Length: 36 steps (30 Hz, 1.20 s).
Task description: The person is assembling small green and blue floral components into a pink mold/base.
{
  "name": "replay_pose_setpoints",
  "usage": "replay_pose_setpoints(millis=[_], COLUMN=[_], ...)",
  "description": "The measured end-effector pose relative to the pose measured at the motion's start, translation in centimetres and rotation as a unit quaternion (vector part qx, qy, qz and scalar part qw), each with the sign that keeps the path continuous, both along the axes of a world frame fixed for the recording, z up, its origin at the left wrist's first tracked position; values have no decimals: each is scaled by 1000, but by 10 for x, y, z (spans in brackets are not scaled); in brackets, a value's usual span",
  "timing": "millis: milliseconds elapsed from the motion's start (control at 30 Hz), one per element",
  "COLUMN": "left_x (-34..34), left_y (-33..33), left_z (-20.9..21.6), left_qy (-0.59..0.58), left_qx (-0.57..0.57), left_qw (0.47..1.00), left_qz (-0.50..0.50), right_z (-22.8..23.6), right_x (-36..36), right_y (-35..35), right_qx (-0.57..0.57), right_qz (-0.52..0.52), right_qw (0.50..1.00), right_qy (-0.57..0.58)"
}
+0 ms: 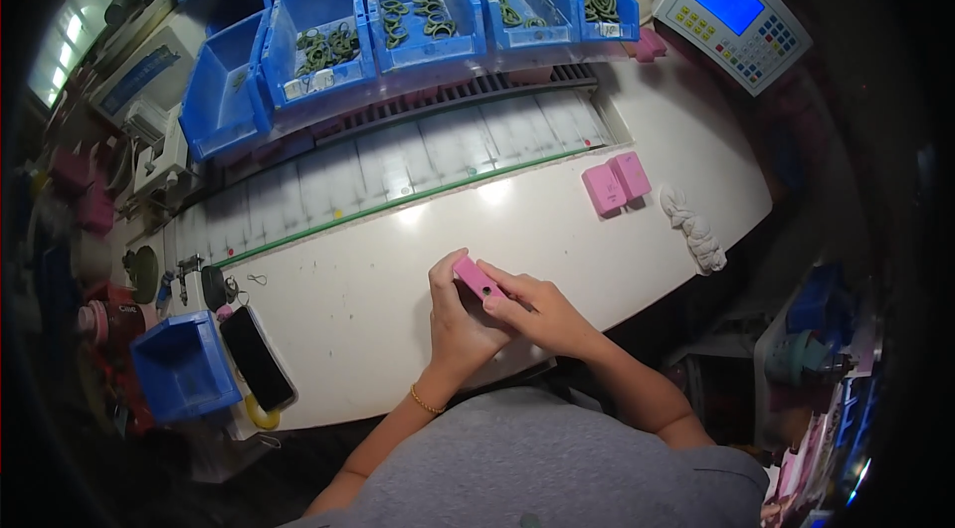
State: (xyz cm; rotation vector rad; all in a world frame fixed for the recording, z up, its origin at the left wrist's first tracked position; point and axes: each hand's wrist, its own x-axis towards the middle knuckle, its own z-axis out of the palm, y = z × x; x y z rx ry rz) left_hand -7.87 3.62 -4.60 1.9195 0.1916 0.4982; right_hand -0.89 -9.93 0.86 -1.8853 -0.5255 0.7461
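Note:
Between my two hands, over the near edge of the white table, is a small pink block (477, 276) with a dark round hole in its side. My left hand (461, 321) wraps it from the left and below, a beaded bracelet on that wrist. From the right, my right hand (538, 313) grips it with the fingers along its upper side and the thumb close to the hole. Parts of the block are hidden by the fingers. Further right on the table, two similar pink blocks (615, 184) stand side by side, apart from my hands.
Blue bins (425, 43) with green ring-shaped parts line the back, above a long light panel (398, 165) with a green edge. A twisted white cloth (693, 230) lies at right, below a keypad device (734, 11). At left are a black phone (257, 357) and a blue bin (184, 366).

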Motion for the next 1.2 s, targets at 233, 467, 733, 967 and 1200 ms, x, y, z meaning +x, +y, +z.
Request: replay_pose_setpoints(millis=[233,467,733,967,1200], left_x=[-2,-9,-17,-28,-29], left_y=[-1,0,-34,-74,-31], left_z=[-10,-15,-15,-1,35], left_qy=[-36,-6,-51,-94,-33], left_qx=[7,-84,143,118,37], left_qw=[999,996,982,988,986], left_qz=[-2,-5,110,24,159], right_z=[-8,-7,-17,-6,-12], right_x=[-2,9,35,64,54], right_y=[3,-12,-25,-12,-11], right_qx=[52,26,59,-5,28], right_qz=[4,9,-96,73,196], right_qw=[996,999,982,954,862], right_qy=[-76,-38,-150,-292,-467])
